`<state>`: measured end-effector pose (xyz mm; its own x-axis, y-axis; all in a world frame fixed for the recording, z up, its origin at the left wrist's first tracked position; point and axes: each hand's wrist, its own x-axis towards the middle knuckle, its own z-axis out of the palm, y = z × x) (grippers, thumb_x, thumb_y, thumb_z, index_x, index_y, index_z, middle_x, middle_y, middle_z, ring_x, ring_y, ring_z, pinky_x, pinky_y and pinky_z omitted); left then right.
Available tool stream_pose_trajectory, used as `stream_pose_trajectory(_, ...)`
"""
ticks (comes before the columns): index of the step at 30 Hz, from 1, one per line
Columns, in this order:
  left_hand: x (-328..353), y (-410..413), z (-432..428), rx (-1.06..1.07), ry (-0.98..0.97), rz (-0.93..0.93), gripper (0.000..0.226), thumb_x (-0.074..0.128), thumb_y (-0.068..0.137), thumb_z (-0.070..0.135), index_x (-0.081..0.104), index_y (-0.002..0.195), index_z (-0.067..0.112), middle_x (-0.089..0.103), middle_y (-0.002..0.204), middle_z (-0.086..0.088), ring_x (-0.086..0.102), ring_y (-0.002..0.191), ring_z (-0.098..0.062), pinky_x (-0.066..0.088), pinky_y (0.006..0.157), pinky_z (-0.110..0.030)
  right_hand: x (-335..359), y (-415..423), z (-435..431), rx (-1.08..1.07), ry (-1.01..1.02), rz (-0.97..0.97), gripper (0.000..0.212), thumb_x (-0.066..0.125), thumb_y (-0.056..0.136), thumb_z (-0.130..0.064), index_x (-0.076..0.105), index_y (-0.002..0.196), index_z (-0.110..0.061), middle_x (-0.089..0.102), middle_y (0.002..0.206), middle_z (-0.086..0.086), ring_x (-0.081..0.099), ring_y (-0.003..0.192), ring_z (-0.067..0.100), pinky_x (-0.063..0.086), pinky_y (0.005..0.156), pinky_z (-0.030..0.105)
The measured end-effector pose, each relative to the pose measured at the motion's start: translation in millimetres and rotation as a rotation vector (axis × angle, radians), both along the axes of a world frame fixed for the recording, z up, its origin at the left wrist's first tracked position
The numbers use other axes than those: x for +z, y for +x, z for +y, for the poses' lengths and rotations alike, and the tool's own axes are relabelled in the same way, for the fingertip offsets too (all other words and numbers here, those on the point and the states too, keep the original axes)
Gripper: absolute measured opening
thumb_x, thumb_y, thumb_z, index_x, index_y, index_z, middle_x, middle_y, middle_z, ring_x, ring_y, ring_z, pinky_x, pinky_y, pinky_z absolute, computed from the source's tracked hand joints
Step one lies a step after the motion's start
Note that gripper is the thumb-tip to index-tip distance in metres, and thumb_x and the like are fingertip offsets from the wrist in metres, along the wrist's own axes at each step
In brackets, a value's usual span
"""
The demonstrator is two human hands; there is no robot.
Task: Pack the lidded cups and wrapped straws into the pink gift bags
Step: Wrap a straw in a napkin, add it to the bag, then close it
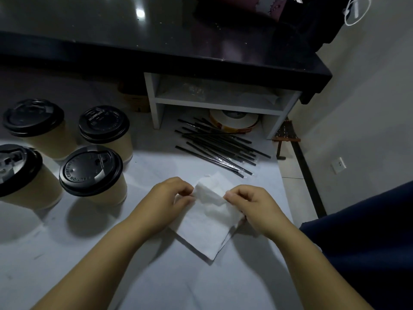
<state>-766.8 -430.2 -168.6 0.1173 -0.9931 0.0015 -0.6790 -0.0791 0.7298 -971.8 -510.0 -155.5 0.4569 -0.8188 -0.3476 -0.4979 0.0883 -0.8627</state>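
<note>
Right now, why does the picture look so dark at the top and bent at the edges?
Head view: light falls mostly on the white table near the napkin; the black counter stays dim apart from one glare spot. The lidded cups cast soft shadows. The wide-angle lens curves the straight edges.

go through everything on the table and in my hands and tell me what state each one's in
Four cups: upright, black lids on, grouped on the left.
Wrapped straws: loose pile lying flat, still wrapped.
White napkin: partly folded, top edge lifted.
Left hand: pinching the napkin's top edge.
Right hand: pinching the same edge.
Tape roll: lying flat under the shelf.
</note>
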Motion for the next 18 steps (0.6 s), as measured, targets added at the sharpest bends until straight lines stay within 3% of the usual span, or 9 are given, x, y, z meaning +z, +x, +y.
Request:
stream_pose_trajectory(1,2,1,1,-0.019,0.019,0.001,0.007,0.059,0.087,0.019,0.061,0.085,0.025,0.058,0.088,0.009,0.053,0.082,-0.002,0.041,0.072,-0.012,-3,1,-1,-0.042,-0.026,0.030,0.016,0.061,0.089,-0.029,0.068,0.076,-0.021,0.064,0.072,-0.007,0.055,0.053,0.011,0.048,0.046,0.025)
stream_pose_trajectory(3,4,3,2,-0.047,0.050,-0.019,0.009,0.057,0.088,0.017,0.059,0.085,0.025,0.058,0.087,0.009,0.052,0.081,-0.003,0.041,0.072,-0.013,-9,2,-4,-0.056,-0.145,0.157,0.010,0.063,0.087,-0.030,0.065,0.080,-0.023,0.063,0.075,-0.008,0.055,0.058,0.010,0.050,0.057,0.028)
stream_pose_trajectory(7,5,6,4,-0.060,0.082,-0.039,0.011,0.056,0.088,0.013,0.061,0.091,0.022,0.057,0.087,0.014,0.054,0.081,-0.002,0.037,0.070,-0.005,-17,10,-7,0.061,-0.294,0.397,0.017,0.069,0.081,-0.036,0.061,0.091,-0.025,0.060,0.086,-0.009,0.058,0.078,0.009,0.052,0.074,0.032)
stream_pose_trajectory(10,4,10,6,-0.062,0.084,-0.044,0.012,0.057,0.088,0.012,0.063,0.095,0.019,0.058,0.090,0.012,0.053,0.080,0.004,0.036,0.071,-0.002,-18,14,-7,0.082,-0.269,0.420,0.020,0.074,0.076,-0.035,0.060,0.089,-0.027,0.059,0.082,-0.010,0.059,0.076,0.008,0.053,0.072,0.032)
stream_pose_trajectory(14,2,13,7,-0.055,0.074,-0.059,0.009,0.058,0.088,0.016,0.062,0.094,0.020,0.060,0.090,0.009,0.053,0.079,0.000,0.038,0.070,-0.008,-19,16,-8,0.054,-0.254,0.379,0.017,0.076,0.075,-0.030,0.061,0.083,-0.028,0.059,0.074,-0.008,0.060,0.070,0.010,0.054,0.069,0.033)
stream_pose_trajectory(18,1,12,9,-0.060,0.085,-0.067,0.007,0.063,0.084,0.026,0.057,0.082,0.029,0.055,0.078,0.013,0.049,0.072,0.000,0.037,0.064,-0.013,-18,15,-8,0.039,-0.284,0.375,0.012,0.073,0.078,-0.030,0.062,0.080,-0.029,0.061,0.072,-0.009,0.059,0.068,0.008,0.052,0.065,0.029)
